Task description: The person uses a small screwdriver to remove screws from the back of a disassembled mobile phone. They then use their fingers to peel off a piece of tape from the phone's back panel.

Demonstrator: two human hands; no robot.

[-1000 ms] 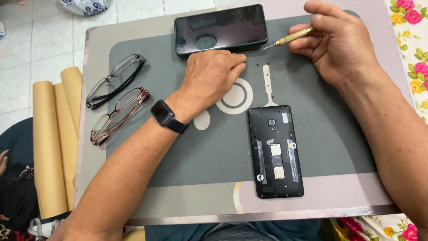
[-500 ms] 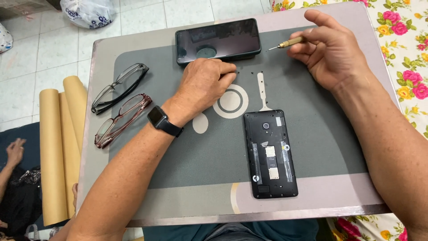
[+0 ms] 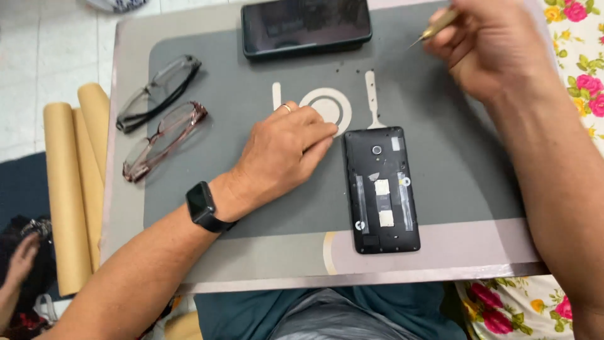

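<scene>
The left hand (image 3: pixel 286 151) rests palm down on the grey mat (image 3: pixel 207 189) that covers the desk (image 3: pixel 126 75), its fingers (image 3: pixel 314 135) loosely curled together and holding nothing. Their tips lie just beside the left edge of the opened phone (image 3: pixel 382 189), near its upper corner, close but not clearly touching it. A ring shows on one finger and a black smartwatch (image 3: pixel 202 204) sits on the wrist.

The opened phone lies face down and upright on the mat, its back cover off, showing a black inner frame with a round camera lens near the top and pale patches down the middle. Its lower end reaches over the mat's lighter band near the front edge of the desk.

The right hand (image 3: pixel 491 47) is raised over the far right part of the mat, well apart from the opened phone. Its fingers are pinched narrowly around a slim brass-coloured screwdriver (image 3: pixel 435 26), whose thin tip points down and left toward the mat.

A white plastic pry tool (image 3: pixel 372 101) lies just above the phone's top edge, its lower end touching or almost touching it. A second phone (image 3: pixel 306 26) lies screen up at the far edge. Two pairs of glasses (image 3: pixel 160 126) lie on the left side of the mat. Brown cardboard tubes (image 3: pixel 66 189) stand beside the desk on the left.
</scene>
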